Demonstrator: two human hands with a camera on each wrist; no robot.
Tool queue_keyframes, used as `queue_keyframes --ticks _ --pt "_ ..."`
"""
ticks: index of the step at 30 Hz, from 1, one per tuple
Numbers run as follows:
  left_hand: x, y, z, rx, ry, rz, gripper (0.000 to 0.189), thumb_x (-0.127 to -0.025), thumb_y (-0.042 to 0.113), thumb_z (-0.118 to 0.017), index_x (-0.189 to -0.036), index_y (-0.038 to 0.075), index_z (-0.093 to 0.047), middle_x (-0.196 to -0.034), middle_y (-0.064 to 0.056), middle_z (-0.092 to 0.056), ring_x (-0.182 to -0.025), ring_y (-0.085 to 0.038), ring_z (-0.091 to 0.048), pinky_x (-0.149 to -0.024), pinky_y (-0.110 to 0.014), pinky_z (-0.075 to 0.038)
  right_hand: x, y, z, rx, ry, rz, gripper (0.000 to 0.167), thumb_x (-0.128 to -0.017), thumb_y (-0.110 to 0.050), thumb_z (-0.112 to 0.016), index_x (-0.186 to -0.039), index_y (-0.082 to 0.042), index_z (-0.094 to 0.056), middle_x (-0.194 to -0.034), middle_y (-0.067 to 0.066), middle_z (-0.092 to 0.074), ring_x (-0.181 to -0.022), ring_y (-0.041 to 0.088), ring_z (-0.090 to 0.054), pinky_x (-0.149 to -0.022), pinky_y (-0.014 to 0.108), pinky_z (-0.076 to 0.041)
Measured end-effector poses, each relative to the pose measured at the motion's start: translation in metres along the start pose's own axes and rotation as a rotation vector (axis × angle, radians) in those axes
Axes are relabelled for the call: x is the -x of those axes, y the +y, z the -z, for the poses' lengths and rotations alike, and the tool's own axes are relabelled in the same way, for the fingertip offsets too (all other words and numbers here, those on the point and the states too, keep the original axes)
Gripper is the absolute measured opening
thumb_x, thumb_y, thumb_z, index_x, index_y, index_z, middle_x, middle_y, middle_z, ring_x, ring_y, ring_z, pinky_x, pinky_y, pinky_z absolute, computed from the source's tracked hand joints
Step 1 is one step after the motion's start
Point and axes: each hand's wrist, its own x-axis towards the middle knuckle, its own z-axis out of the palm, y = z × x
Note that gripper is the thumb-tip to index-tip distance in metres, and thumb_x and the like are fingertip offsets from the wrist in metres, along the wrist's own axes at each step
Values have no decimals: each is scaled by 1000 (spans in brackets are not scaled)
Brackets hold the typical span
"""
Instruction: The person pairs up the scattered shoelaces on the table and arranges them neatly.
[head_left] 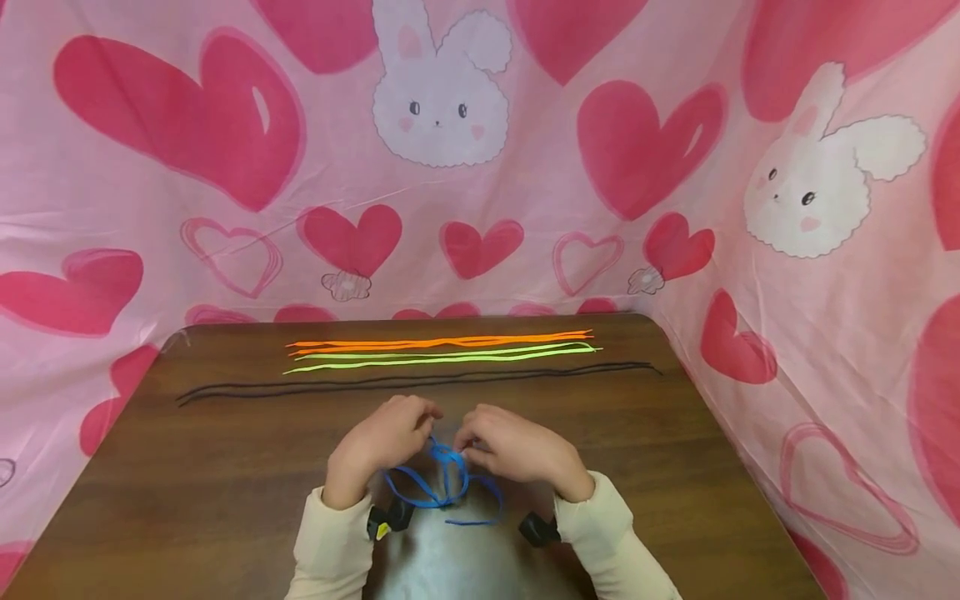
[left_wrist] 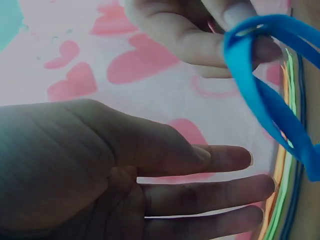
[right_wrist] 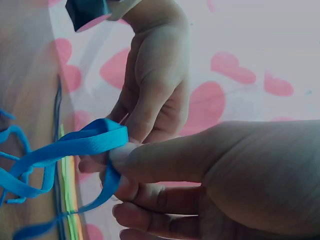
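A flat blue shoelace point(head_left: 426, 503) hangs in loops between the two hands over the near part of the table. The right hand point(head_left: 521, 443) pinches it between thumb and index finger; in the right wrist view the lace point(right_wrist: 75, 149) folds into a loop at those fingertips, with one end trailing down. Beside the loop is the left hand point(head_left: 384, 437). In the left wrist view that left hand point(left_wrist: 145, 165) has its thumb along the index finger and the other fingers extended, nothing seen between them. There, the blue loop point(left_wrist: 241, 65) stands apart from it, above and to the right.
Farther back on the brown table point(head_left: 187, 467) lie orange laces point(head_left: 442, 342), yellow-green laces point(head_left: 450, 360) and long dark laces point(head_left: 420, 382), stretched roughly side to side. A pink heart-and-rabbit cloth point(head_left: 525, 183) hangs behind the table and along its right.
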Motion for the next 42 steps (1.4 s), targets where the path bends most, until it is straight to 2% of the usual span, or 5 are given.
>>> queue_keyframes --ticks 9,22,28,37,42 --pt "6 16 5 -16 45 -143 27 -101 4 -51 -118 2 -71 -104 -6 -74 -88 -14 -65 -82 -37 -55 17 -18 11 -9 52 -4 10 -101 -19 -65 -102 -18 -75 -88 -16 -63 -85 5 -52 -79 23 -47" --pt "10 27 12 134 22 -241 38 -103 3 -47 -140 4 -57 -102 0 -74 -52 -4 -44 -58 -24 -45 25 -31 19 -64 215 55 10 -97 -25 -71 -103 -19 -77 -82 -17 -62 -72 3 -49 -66 18 -44" --pt "12 26 17 240 -20 -302 45 -105 9 -48 -149 12 -49 -59 10 -47 -42 -2 -30 -49 -23 -37 29 -32 22 -46 365 124 11 -97 -22 -71 -103 -15 -76 -84 -12 -64 -70 3 -49 -63 16 -43" --pt "16 24 25 335 -30 -401 46 -104 16 -58 -149 10 -49 -111 4 -74 -100 -8 -70 -92 -34 -56 35 -28 28 -101 448 97 9 -96 -16 -72 -105 -14 -74 -83 -10 -65 -71 0 -54 -62 20 -49" --pt "21 24 28 343 -1 -392 45 -100 12 -66 -143 11 -56 -92 9 -73 -89 -10 -69 -90 -34 -54 40 -24 32 -116 445 72 11 -95 -17 -72 -106 -14 -74 -85 -9 -68 -74 0 -59 -64 21 -51"
